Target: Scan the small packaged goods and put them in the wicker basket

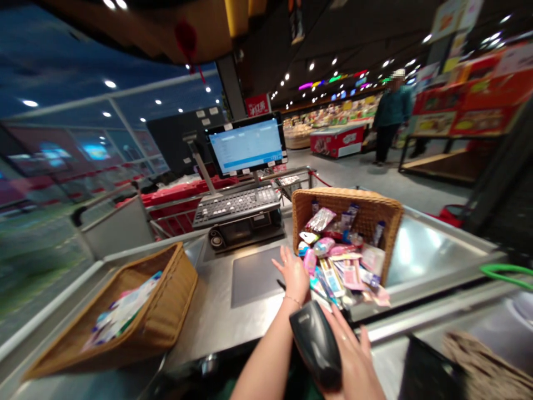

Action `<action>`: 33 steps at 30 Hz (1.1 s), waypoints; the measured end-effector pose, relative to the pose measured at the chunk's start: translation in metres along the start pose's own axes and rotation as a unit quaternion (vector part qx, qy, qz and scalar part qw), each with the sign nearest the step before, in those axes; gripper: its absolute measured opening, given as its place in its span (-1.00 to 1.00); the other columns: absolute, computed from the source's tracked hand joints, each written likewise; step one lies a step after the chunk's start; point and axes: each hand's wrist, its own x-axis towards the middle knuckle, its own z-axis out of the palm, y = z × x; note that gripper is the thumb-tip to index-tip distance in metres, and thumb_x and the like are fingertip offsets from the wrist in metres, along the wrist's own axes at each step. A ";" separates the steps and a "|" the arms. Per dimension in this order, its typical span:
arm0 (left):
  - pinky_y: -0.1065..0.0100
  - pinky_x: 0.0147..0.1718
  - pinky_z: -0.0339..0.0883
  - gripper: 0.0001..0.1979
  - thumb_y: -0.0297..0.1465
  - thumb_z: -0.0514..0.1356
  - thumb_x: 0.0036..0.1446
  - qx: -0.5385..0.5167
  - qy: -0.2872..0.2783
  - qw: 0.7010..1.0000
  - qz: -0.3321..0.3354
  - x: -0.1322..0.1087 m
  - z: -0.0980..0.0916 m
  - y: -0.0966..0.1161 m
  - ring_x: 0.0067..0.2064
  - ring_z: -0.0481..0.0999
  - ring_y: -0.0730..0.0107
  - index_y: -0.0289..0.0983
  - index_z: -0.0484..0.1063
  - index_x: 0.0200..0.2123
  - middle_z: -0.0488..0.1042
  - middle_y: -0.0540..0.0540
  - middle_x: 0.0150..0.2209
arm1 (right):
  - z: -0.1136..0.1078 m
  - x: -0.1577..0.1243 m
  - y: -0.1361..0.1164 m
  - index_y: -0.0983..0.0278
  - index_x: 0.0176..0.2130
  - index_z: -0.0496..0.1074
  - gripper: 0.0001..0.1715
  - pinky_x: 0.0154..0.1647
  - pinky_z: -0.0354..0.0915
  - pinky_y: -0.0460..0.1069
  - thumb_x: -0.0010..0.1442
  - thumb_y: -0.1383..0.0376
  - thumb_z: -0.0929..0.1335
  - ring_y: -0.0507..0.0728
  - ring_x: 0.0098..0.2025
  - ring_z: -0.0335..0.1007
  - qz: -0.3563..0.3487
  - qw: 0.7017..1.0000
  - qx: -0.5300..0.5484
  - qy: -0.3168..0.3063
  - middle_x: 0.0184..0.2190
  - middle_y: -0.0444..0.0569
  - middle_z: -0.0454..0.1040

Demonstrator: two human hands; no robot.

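Observation:
My left hand (295, 273) reaches forward with its fingers spread, touching the small packets (338, 261) that spill out of a tipped wicker basket (368, 208) on the steel checkout counter (216, 311). Close to me, my right hand (353, 361) is wrapped round a black handheld barcode scanner (316, 341). A dark flat scan plate (254, 275) lies in the counter just left of my left hand.
A second wicker basket (166, 311) with packets stands at the left. Behind the plate are a keyboard (235, 204) and a lit screen (246, 144). A person (390, 116) stands far back in the aisle. A green hoop (506, 272) shows at the right.

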 end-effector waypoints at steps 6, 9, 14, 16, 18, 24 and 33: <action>-0.42 0.21 -0.13 -0.60 -0.38 -0.02 0.23 0.009 -0.022 0.999 -0.023 0.005 0.015 0.008 0.38 0.04 -0.13 -0.33 0.55 -0.05 0.26 -0.40 0.28 | 0.006 -0.002 0.005 0.42 0.23 0.27 -0.18 0.22 0.09 0.48 -0.06 0.45 0.20 0.40 0.38 0.03 0.018 1.000 0.010 0.006 0.31 0.14 0.20; -0.43 0.20 -0.13 -0.60 -0.29 0.01 0.23 -0.002 -0.029 0.999 -0.029 0.007 0.019 0.010 0.37 0.06 -0.15 -0.32 0.56 -0.06 0.28 -0.40 0.26 | 0.008 -0.003 0.006 0.39 0.22 0.28 -0.24 0.21 0.12 0.49 0.01 0.42 0.20 0.41 0.36 0.06 0.018 1.000 0.014 0.014 0.30 0.14 0.22; -0.39 0.24 -0.14 -0.69 -0.31 0.08 0.19 -0.035 -0.021 0.999 -0.030 0.005 0.022 0.007 0.38 0.02 -0.08 -0.26 0.55 -0.11 0.29 -0.28 0.26 | 0.008 -0.004 0.008 0.42 0.21 0.29 -0.29 0.19 0.14 0.49 0.06 0.39 0.20 0.43 0.35 0.08 0.024 1.000 0.005 0.011 0.29 0.14 0.23; -0.36 0.26 -0.19 -0.71 -0.41 0.13 0.14 -0.035 0.004 0.999 -0.030 0.000 0.021 0.001 0.40 -0.04 -0.03 -0.24 0.52 -0.09 0.23 -0.24 0.31 | 0.006 -0.004 0.008 0.41 0.20 0.29 -0.30 0.19 0.14 0.49 0.06 0.40 0.20 0.42 0.35 0.09 0.022 1.000 0.006 0.009 0.29 0.13 0.23; -0.36 0.27 -0.22 -0.71 -0.44 0.16 0.10 -0.038 0.014 0.999 -0.035 -0.007 0.019 -0.007 0.42 -0.08 -0.01 -0.22 0.50 -0.08 0.15 -0.22 0.35 | 0.004 -0.003 0.007 0.37 0.19 0.31 -0.29 0.18 0.15 0.49 0.03 0.41 0.21 0.43 0.35 0.09 0.018 1.000 0.010 0.009 0.29 0.11 0.23; -0.39 0.21 -0.12 -0.48 -0.11 0.27 0.03 -0.075 -0.067 0.991 -0.085 -0.021 0.005 -0.031 0.41 -0.10 -0.14 -0.17 0.45 0.05 0.11 -0.34 0.36 | 0.001 -0.001 0.001 0.42 0.14 0.34 -0.33 0.15 0.14 0.51 0.02 0.43 0.19 0.46 0.33 0.12 0.014 1.000 0.026 0.005 0.26 0.16 0.28; -0.36 0.22 -0.19 -0.53 -0.01 0.18 0.05 -0.056 -0.152 0.978 -0.129 -0.016 0.001 -0.038 0.42 -0.14 -0.13 -0.25 0.53 -0.17 0.13 -0.37 0.34 | 0.008 -0.003 0.002 0.42 0.18 0.29 -0.23 0.15 0.15 0.50 -0.06 0.42 0.21 0.47 0.32 0.13 0.007 1.000 0.026 0.015 0.26 0.19 0.29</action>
